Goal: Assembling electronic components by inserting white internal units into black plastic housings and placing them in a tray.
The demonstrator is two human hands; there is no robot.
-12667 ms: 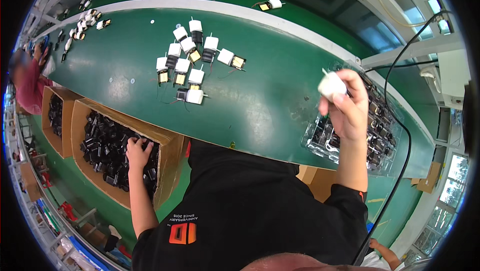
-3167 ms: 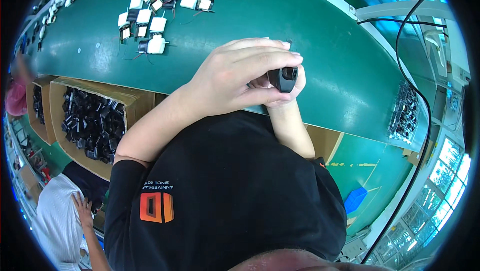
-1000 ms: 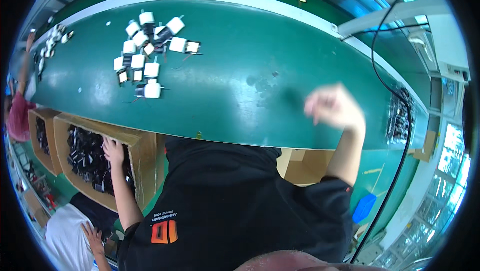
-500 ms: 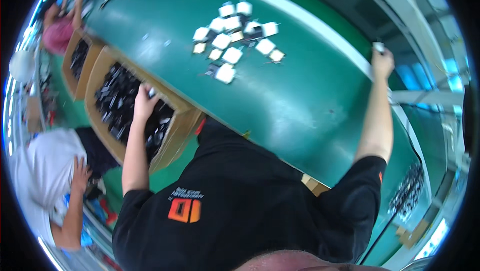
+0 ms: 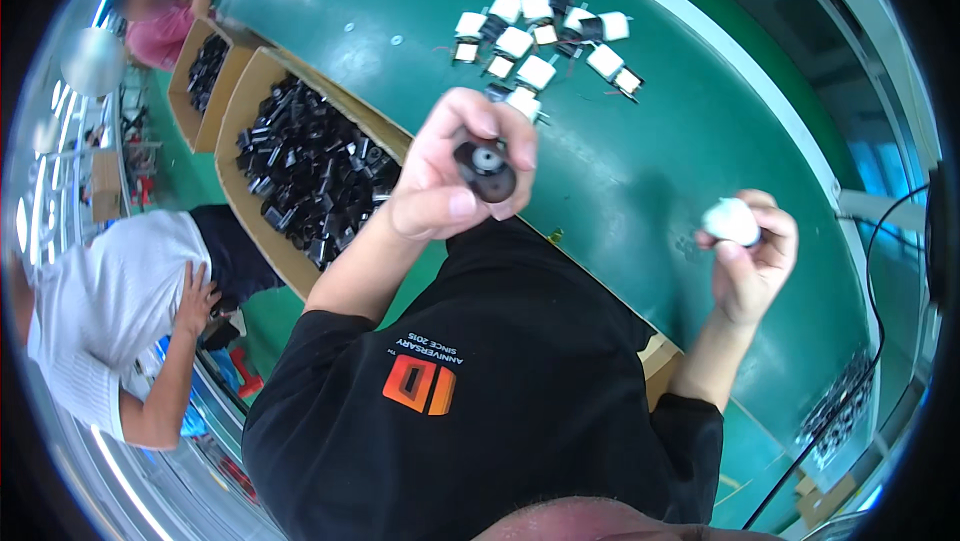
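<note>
Over the near edge of the green table, my left hand (image 5: 432, 179) grips a black plastic housing (image 5: 487, 171) with its round, open end facing up. A pale round piece shows inside that end. Farther right, above the tabletop, my right hand (image 5: 758, 266) pinches a small white rounded part (image 5: 731, 222) between thumb and fingers. The two parts are well apart. Left of my left wrist stands a cardboard box (image 5: 232, 111) full of loose black housings (image 5: 310, 166). Several white-and-black pieces (image 5: 514, 43) lie grouped on the table beyond my hands.
The green table (image 5: 640, 151) has a pale raised rim (image 5: 735, 71) along its far side. A smaller box (image 5: 185, 101) and a person in pink are at far left; another person in a light shirt (image 5: 110, 311) is nearer. A dark cable (image 5: 872, 281) runs down the right.
My left hand has come up out of the box with a black housing. My right hand has drawn back from the far rim toward me, still holding the white part.
</note>
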